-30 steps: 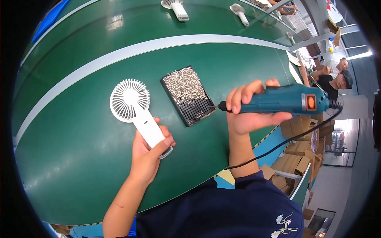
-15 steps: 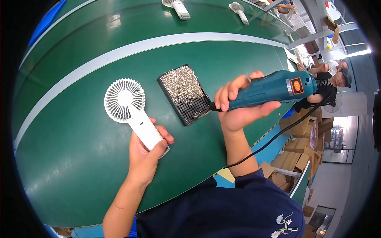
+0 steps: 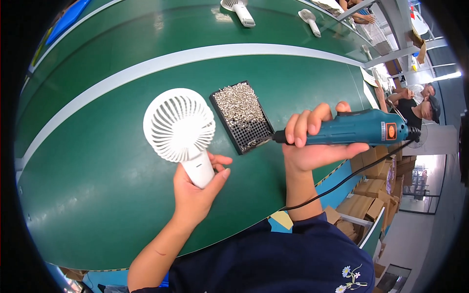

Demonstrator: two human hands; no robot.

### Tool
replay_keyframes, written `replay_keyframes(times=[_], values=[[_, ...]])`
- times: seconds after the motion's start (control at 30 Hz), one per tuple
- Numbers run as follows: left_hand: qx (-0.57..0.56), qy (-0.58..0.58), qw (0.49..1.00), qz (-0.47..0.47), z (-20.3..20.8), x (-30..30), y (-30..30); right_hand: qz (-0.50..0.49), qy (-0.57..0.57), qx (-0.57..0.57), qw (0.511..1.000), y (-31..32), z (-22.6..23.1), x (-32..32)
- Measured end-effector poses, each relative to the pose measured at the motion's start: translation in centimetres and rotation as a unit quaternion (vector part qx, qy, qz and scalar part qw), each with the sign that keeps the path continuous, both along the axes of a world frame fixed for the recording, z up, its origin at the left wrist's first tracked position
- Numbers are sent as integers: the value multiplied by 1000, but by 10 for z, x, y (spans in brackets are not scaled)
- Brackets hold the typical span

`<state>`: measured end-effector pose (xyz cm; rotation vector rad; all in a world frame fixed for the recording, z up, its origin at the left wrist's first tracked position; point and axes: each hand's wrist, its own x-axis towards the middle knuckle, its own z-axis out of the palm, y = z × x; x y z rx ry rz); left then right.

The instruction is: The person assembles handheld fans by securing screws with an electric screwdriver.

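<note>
My left hand is closed round the white handle of a small handheld fan, whose round slatted head points up and away from me. In my right hand lies a teal electric screwdriver, held level with its black tip toward the left. That tip is at the right edge of a black screw tray; whether it touches a screw I cannot tell. Small silver screws heap over the tray's far part, while bare holes show in its near part.
A black cord runs from the screwdriver down past my right forearm. Beyond a pale rail on the green table, two more white fans lie on a green surface. Cardboard boxes stand at the right, and people sit farther off.
The fan has risen nearer to me and turned, its head now showing larger and at another angle. The screwdriver stays by the tray. The whole view has shifted slightly.
</note>
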<state>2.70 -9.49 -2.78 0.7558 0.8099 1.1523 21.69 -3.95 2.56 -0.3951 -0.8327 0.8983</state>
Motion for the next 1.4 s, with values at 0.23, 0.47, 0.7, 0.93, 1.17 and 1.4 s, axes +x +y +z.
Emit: replay_keyframes(times=[0.23, 0.47, 0.7, 0.93, 1.17, 1.4], values=[[-28, 5, 1000, 13, 2, -3, 1, -62, -69, -50, 994, 8, -10, -3], [47, 58, 997, 29, 3, 5, -4, 16, -5, -16, 1000, -1, -3, -8], [30, 122, 992, 20, 4, 5, -5, 128, 21, 53, 990, -22, -1, -27], [30, 113, 991, 60, 1, 12, -5, 174, -36, 57, 983, -28, 1, -29], [46, 144, 988, 41, 3, 11, -6, 154, 25, 42, 987, -26, 4, -24], [32, 131, 990, 45, 4, 10, -6, 131, 39, -3, 991, -21, 0, -24]])
